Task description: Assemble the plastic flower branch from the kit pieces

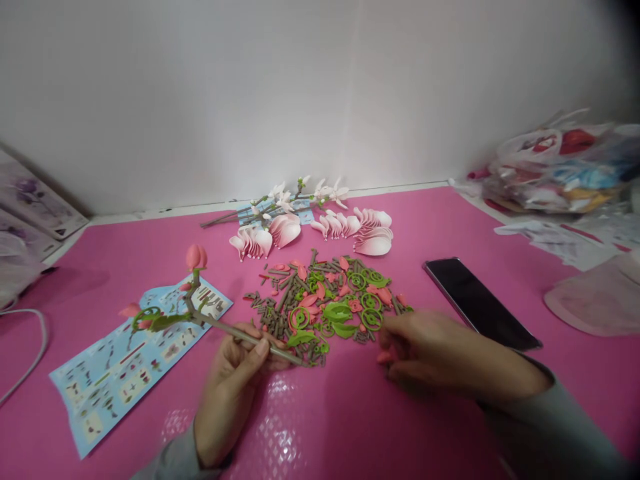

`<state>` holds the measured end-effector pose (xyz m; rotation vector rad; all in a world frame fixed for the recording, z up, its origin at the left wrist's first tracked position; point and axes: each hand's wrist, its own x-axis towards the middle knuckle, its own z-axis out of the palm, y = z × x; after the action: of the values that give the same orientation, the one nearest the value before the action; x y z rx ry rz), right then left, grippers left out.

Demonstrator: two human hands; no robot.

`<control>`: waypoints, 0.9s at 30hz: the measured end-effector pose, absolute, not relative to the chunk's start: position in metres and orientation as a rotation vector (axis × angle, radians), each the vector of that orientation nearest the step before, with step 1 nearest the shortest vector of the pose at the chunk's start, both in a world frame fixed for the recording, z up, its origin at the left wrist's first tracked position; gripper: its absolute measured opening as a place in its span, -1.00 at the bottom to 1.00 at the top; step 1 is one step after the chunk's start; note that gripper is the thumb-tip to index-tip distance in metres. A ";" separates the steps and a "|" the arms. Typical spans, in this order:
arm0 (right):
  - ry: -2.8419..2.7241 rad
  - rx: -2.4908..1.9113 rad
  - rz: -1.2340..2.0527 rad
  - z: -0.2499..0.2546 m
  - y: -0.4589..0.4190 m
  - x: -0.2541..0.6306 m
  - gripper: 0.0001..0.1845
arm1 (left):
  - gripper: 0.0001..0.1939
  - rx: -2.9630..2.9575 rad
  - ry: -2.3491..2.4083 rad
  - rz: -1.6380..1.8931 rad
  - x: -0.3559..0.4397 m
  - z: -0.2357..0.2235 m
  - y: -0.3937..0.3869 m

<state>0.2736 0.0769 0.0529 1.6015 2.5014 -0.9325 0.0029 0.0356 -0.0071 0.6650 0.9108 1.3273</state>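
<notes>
Left hand (230, 400): pinching plastic flower stem (235, 328), lower left, over blue parts sheet (115, 380)
Right hand (440, 353): fingers curled just beside green-and-pink parts pile (325, 303), any pinch unclear
Risk: stem tip (299, 363) knocking that pile (loose pieces scatter easily)

A black smartphone (480, 303) lies face up on the pink counter mat (410, 223), its screen dark. Beyond it, at the far right corner, sits a heap of clear plastic bags (555, 163) holding colored items. Printed papers (555, 240) lie below the bags, beside a pale pink fabric pouch (595, 300). Printed boxes (35, 200) are stacked at left, above a white cable (30, 347). A white wall (250, 100) backs the counter.
</notes>
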 end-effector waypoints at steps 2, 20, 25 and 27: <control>2.522 1.558 -0.956 0.052 0.075 0.275 -0.82 | -0.93 0.678 0.904 1.324 0.003 -0.007 0.036; 2.761 1.868 -0.899 0.026 0.083 0.243 -0.91 | -0.95 0.729 0.908 1.313 0.004 -0.006 0.035; 2.749 2.123 -0.804 0.039 0.085 0.254 -0.89 | -0.95 0.731 0.902 1.315 0.004 -0.006 0.035; 2.726 2.132 -0.787 0.041 0.085 0.256 -0.89 | -0.95 0.735 0.909 1.314 0.004 -0.006 0.036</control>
<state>0.2562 0.0847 0.0407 2.1322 2.7260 -0.7872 0.0037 0.0356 -0.0064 0.7346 0.9094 1.3141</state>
